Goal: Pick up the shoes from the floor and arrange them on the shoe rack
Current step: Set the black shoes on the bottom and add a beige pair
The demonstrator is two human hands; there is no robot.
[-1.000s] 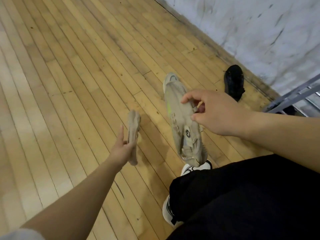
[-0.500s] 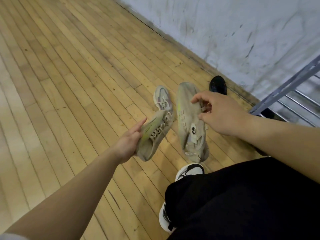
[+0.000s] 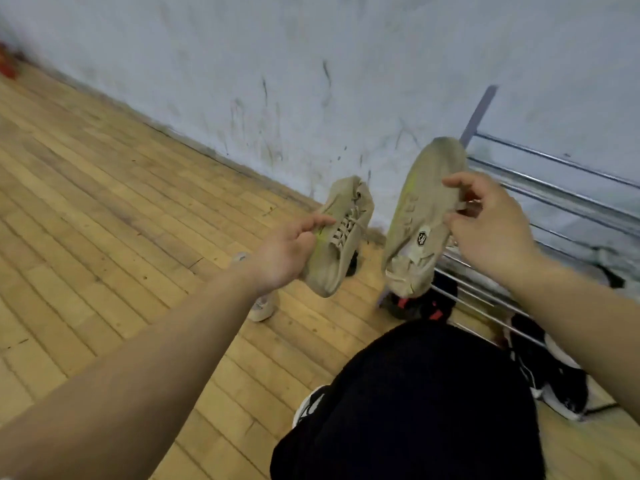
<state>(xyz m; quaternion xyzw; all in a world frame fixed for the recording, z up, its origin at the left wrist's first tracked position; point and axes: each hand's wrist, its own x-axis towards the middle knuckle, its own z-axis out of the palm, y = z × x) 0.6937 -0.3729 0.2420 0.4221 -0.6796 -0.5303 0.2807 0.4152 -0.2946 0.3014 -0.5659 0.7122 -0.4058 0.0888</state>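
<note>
Nearest, dark shoes (image 3: 547,372) already sit on the shoe rack's (image 3: 491,296) lower bars. Mid-field, the left hand (image 3: 287,252) is clenched around one beige shoe (image 3: 341,237); the right hand (image 3: 491,226) pinches its mate (image 3: 420,216), both aloft beside the rack and not yet placed. Beyond, a pale shoe (image 3: 263,304) remains on the floor (image 3: 104,209), and possibly a dark one, partly hidden.

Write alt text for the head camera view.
A person holds one beige sneaker in each hand, the left hand gripping the left sneaker, the right hand the right sneaker, above a wooden floor. A metal shoe rack stands against the scuffed wall at right.
</note>
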